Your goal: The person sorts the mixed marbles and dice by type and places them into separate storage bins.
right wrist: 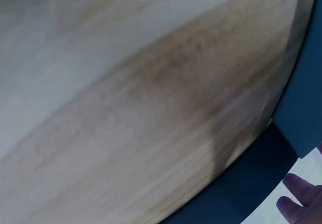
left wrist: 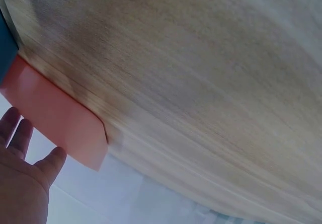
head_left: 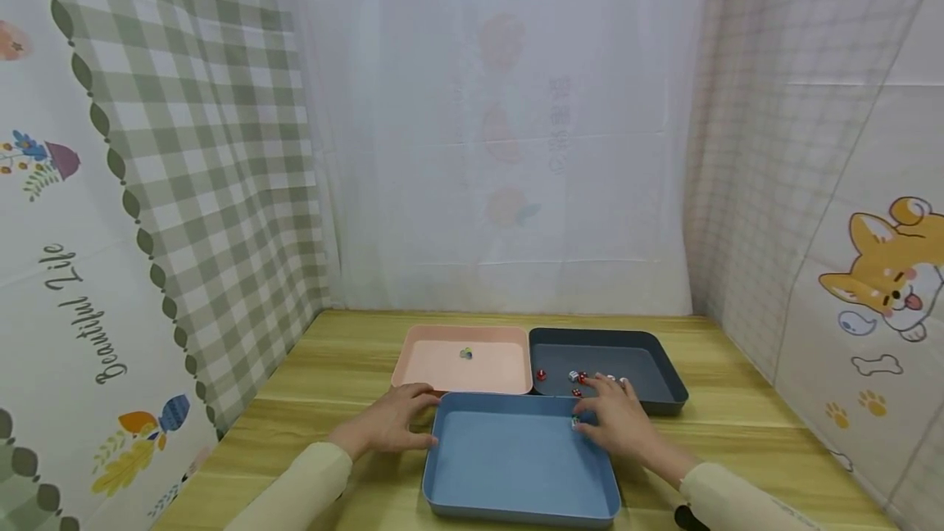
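My right hand [head_left: 615,418] is over the right side of the blue tray [head_left: 516,465], pinching a small green-and-white die [head_left: 575,421] between thumb and fingertip. Its other fingers reach over the near edge of the dark tray [head_left: 667,379], where several red and white dice lie, among them a red die [head_left: 542,374] and a white die [head_left: 573,376]. At the blue tray's left edge, my left hand [head_left: 391,420] has its fingers spread, holding nothing, with the thumb right at the rim. In the right wrist view only a few fingertips [right wrist: 298,188] show; the die is hidden there.
Behind the blue tray, the pink tray [head_left: 420,359] stands left of the dark one and contains a little cluster of yellowish, clear and blue pieces [head_left: 466,353]. All three trays sit close together on a wood-grain table [head_left: 310,375]. Cloth curtains [head_left: 501,252] enclose the back and sides.
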Demonstrator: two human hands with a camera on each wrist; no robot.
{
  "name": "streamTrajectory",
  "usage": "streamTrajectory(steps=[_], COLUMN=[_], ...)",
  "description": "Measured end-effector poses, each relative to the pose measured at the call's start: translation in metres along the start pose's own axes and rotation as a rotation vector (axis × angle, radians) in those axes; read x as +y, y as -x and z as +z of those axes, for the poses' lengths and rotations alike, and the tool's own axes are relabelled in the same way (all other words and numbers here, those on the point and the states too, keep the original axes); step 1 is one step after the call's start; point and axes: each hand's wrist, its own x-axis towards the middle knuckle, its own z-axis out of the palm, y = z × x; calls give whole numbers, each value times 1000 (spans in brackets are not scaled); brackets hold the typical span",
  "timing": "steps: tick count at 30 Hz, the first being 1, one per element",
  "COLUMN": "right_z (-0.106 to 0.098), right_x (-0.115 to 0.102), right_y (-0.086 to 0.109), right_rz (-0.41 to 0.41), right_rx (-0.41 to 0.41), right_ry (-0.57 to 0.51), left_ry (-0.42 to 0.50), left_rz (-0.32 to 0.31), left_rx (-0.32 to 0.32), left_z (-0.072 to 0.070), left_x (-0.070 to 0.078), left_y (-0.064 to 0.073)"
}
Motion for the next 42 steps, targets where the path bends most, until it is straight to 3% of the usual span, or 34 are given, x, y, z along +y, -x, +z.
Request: streamTrajectory(steps=[12,42], right_z=[1,2], right_x=[-6,-13], right_y=[2,-7], right_rz=[-9,-9], right_rx=[-6,-36], right_ry=[59,21], left_ry=[-1,12], left_rz=[-8,1], left_rx=[5,1], left_z=[2,3], left_x=[-2,-2], left_y=[-1,-1])
